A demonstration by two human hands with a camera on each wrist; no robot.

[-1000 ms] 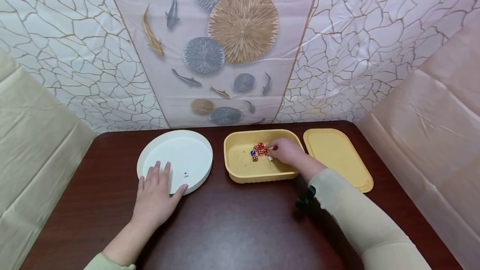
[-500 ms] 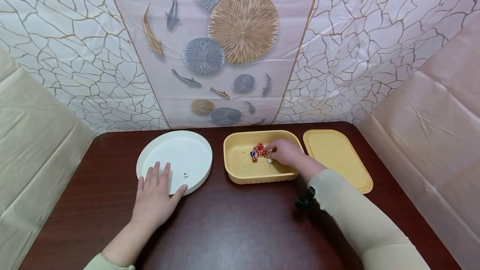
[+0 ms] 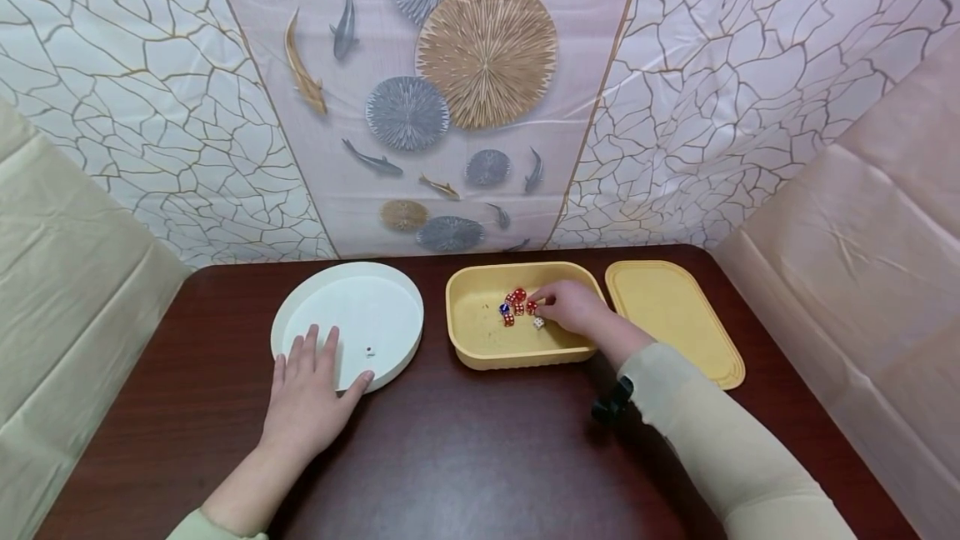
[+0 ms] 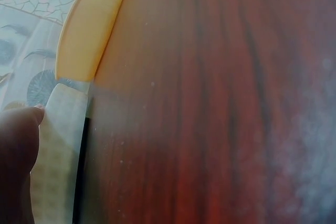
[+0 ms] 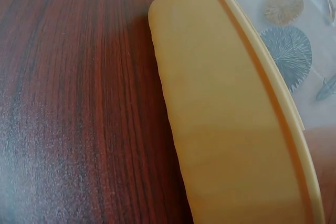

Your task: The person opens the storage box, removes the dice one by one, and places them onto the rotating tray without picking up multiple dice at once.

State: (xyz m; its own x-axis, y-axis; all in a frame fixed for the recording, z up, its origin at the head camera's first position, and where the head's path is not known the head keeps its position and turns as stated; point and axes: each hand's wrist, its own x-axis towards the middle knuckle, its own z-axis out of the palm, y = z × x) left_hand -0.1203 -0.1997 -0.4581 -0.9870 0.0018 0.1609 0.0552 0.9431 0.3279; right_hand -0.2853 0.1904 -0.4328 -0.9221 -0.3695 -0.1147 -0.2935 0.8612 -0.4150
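Note:
My left hand lies with fingers spread over the near-left rim of a round white tray. One small white die sits in that tray, right of the fingers. My right hand reaches into a yellow rectangular container, its thumb and index finger pinching a red die. Several other red dice, a blue die and a white die lie close by on the container's floor. In the left wrist view only part of the left hand shows, against the tray's side.
A yellow lid lies flat right of the container. The dark wooden table extends in front of both vessels. Patterned cloth hangs behind the table. A black wrist device is on the right arm. The container's outer wall fills the right wrist view.
The red die at my right fingertips has shifted slightly right, opening a gap from the red die beside it. The left hand keeps its place on the tray.

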